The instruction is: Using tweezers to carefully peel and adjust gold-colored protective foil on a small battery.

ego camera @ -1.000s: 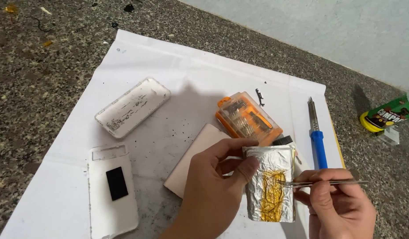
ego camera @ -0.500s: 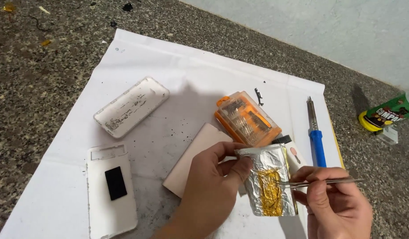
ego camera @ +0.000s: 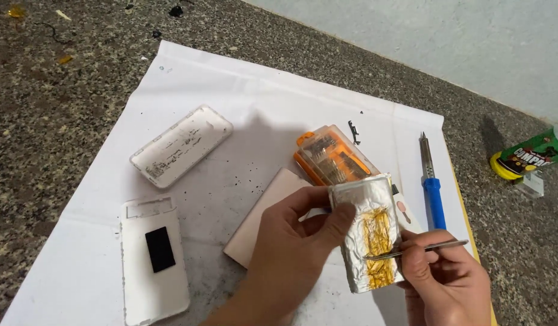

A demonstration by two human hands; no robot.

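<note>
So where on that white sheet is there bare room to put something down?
Bare paper lies beyond the white shell, up to the far edge, and along the near left edge beside the flat cover. It is crowded on the right: orange case, blue-handled iron, and both hands, left hand and right hand, on the foil pack.

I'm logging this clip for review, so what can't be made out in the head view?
- Silver foil-wrapped block: its left edge and back are hidden by the left hand.
- Tweezers: the rear is covered by the right hand.
- Orange bit case: contents too small to tell.
- Green container: cut off by the right edge.
</note>
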